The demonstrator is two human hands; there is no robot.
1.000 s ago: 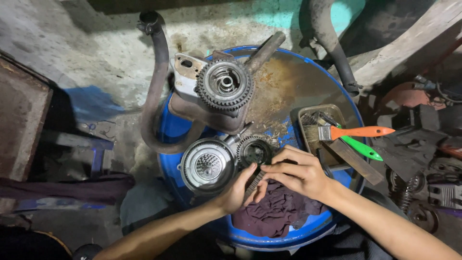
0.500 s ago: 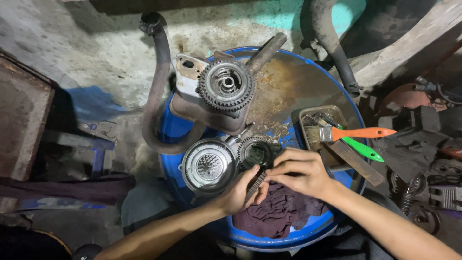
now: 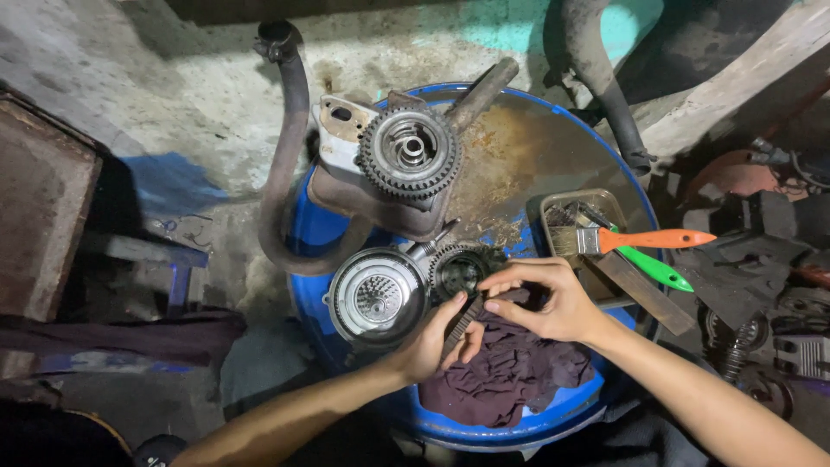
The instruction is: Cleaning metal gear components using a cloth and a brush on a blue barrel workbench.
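Head view: left hand [image 3: 430, 342] and right hand [image 3: 553, 298], fingers pinched shut on a small dark toothed part [image 3: 462, 322] over the maroon rag [image 3: 510, 372], beside the loose gear [image 3: 458, 270] — strip-down well advanced, cleaning apparently unfinished.

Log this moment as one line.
left hand: holds dark toothed strip | right hand: fingers pinch strip's top | under: maroon rag on blue drum | beside: small gear, round hub
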